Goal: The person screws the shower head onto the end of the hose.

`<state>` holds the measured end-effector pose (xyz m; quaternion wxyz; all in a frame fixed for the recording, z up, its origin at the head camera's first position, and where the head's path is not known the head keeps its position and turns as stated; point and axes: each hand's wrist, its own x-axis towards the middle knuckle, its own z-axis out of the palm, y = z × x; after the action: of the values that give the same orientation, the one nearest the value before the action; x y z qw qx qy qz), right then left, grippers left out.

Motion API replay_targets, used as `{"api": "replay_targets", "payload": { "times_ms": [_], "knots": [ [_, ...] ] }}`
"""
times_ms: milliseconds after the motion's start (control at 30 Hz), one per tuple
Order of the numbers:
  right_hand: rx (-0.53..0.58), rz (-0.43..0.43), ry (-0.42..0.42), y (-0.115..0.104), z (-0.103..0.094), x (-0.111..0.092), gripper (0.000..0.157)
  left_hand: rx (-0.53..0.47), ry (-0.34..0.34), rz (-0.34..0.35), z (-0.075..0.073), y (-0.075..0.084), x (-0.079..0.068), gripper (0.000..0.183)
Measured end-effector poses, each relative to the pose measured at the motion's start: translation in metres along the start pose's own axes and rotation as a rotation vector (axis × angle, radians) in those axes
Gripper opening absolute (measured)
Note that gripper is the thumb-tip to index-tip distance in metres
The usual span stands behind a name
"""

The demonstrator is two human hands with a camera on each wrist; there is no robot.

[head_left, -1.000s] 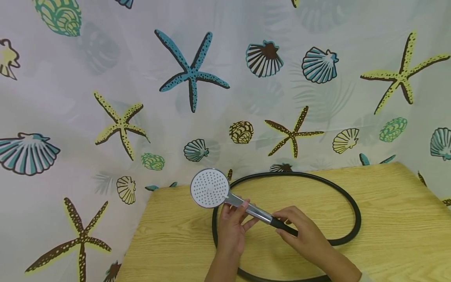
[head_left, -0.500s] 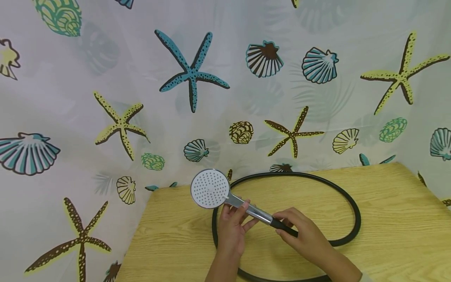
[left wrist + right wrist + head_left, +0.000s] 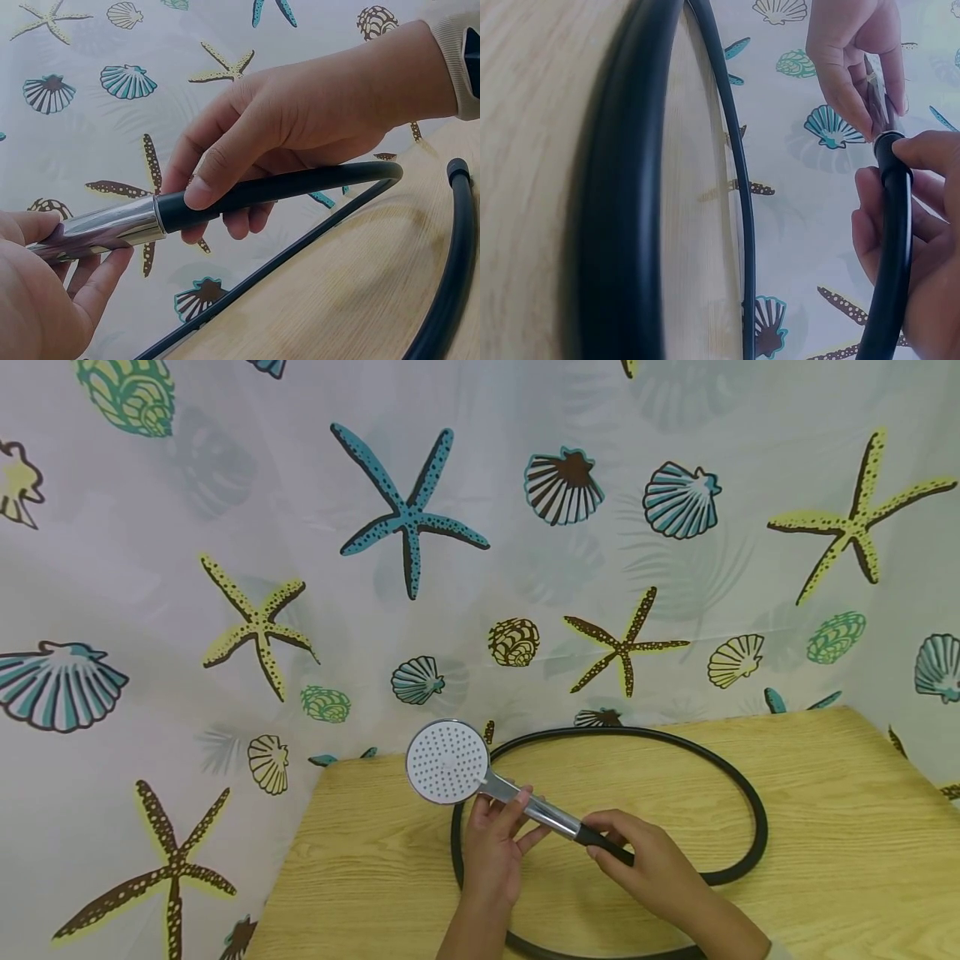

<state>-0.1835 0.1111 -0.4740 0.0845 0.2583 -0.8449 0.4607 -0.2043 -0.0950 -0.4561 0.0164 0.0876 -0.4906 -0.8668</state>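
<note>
A shower head (image 3: 447,762) with a round white spray face and a chrome handle is held above the table in the head view. My left hand (image 3: 493,852) grips its chrome handle (image 3: 112,229), thumb on top and fingers beneath. The black hose (image 3: 292,186) meets the lower end of the handle, its black end seated against the chrome rim. My right hand (image 3: 651,864) pinches that hose end between thumb and fingers, just below the joint. In the right wrist view both hands sit close together along the handle and hose. Threads inside the joint are hidden.
The rest of the hose (image 3: 759,827) loops widely over the wooden table (image 3: 840,793). Its other end (image 3: 457,171) shows in the left wrist view. A white curtain (image 3: 480,568) printed with starfish and shells hangs behind and beside the table.
The right hand has shifted down very slightly around the hose end. The left hand and the shower head stay practically still.
</note>
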Motion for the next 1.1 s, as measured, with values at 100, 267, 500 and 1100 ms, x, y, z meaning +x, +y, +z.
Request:
{"api": "replay_targets", "payload": {
  "times_ms": [100, 267, 500, 1100],
  "knots": [
    [0.012, 0.021, -0.020, 0.0000, -0.0001, 0.0003, 0.031, -0.002, 0.004, -0.002, 0.0003, 0.0002, -0.0003, 0.033],
    [0.040, 0.058, -0.058, -0.0016, -0.0012, 0.0013, 0.029, -0.011, 0.010, 0.000, 0.0006, -0.0001, 0.0002, 0.033],
    [0.027, 0.050, -0.042, -0.0033, -0.0006, 0.0013, 0.029, -0.009, 0.014, 0.003, 0.0010, -0.0001, -0.0003, 0.032],
    [-0.086, -0.152, 0.151, -0.0032, 0.0046, 0.0003, 0.042, -0.015, 0.020, 0.002, 0.0004, -0.0013, -0.0013, 0.033]
  ]
}}
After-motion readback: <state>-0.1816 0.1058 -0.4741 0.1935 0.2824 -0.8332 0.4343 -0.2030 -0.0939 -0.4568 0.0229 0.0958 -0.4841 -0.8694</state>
